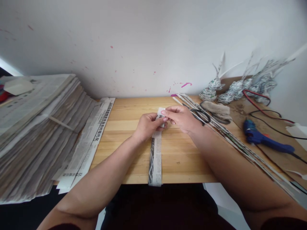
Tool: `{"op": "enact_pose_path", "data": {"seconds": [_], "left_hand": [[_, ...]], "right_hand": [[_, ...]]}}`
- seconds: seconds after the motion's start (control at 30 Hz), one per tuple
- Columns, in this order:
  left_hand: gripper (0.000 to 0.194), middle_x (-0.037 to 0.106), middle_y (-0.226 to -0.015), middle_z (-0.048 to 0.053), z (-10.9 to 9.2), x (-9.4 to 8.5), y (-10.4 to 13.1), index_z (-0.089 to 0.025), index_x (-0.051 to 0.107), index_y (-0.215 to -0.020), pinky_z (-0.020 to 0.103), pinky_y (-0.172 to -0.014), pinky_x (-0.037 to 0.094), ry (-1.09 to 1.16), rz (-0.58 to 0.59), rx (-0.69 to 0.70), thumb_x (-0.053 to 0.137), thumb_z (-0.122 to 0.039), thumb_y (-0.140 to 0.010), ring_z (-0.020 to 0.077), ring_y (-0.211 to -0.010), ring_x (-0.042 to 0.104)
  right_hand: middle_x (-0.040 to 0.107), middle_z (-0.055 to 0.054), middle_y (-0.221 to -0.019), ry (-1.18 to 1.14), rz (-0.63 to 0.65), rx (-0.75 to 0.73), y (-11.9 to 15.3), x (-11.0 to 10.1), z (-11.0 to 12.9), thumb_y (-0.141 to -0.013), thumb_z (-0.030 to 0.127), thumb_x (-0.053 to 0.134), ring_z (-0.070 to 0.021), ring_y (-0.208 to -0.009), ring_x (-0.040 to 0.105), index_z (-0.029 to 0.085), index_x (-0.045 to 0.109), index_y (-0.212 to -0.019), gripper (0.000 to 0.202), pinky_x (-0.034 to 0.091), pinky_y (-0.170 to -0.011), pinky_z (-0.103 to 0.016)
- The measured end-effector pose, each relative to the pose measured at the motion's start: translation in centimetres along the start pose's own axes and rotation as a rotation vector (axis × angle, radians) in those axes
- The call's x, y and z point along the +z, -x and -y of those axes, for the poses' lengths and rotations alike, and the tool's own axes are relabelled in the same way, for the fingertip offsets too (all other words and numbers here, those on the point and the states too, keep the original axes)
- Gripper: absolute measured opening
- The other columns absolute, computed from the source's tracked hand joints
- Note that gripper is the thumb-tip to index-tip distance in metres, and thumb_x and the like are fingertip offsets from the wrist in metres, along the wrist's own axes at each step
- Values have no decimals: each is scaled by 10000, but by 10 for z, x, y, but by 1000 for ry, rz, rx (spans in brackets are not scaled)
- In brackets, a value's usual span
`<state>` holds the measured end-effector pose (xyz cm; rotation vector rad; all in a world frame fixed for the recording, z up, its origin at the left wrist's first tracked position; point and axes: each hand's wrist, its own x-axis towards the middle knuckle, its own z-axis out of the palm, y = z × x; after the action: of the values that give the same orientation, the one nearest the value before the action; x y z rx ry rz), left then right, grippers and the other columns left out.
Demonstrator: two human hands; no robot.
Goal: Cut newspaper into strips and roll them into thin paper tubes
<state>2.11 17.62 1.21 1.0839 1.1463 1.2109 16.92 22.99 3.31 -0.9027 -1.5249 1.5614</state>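
A long newspaper strip (pixel 156 159) runs along the wooden table and hangs slightly over its front edge. Its far end is raised between my two hands. My left hand (pixel 150 125) pinches the strip with thumb and fingers, the thumb lying across the printed face. At the strip's upper right corner, my right hand (pixel 178 117) is closed with the thumb and index fingertips on the paper. The fingers behind the paper are partly hidden. Black-handled scissors (pixel 201 115) lie just right of my right hand, on several thin rolled paper sticks (pixel 225 137).
At the left stands a tall stack of newspapers (pixel 59 118), with cut newspaper strips (pixel 96 127) beside it. On the right, a blue glue gun (pixel 266 140) lies on cardboard (pixel 242 116) near a folded cloth (pixel 216 111). Woven paper figures (pixel 213 89) stand against the wall.
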Motion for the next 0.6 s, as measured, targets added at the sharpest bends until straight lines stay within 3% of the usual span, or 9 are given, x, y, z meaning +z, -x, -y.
{"op": "enact_pose_path", "data": {"seconds": [0.13,0.33,0.6], "left_hand": [[373,693,-734,47,1,4,1,-120,708,-755,275,-655,554,-46,-14,34,789,-483,-719,124,-663,619],[317,707,-763,61,5,7,2,-132,703,-752,266,-672,529,-206,-52,129,664,-433,-842,126,-673,617],[325,685,-719,49,10,7,4,-143,669,-706,247,-621,468,-286,-51,177,676,-438,-842,112,-626,568]], "right_hand": [[626,-3,-607,-35,-41,-9,-1,3,-3,-664,426,839,-97,-532,507,161,673,-670,313,363,-449,-238],[610,17,-574,-88,-66,-5,-1,4,-3,-654,430,848,-73,-476,460,170,644,-633,332,387,-443,-239],[526,63,-494,-93,-101,-27,2,11,0,-590,461,895,-69,-424,449,191,578,-584,417,388,-402,-233]]}}
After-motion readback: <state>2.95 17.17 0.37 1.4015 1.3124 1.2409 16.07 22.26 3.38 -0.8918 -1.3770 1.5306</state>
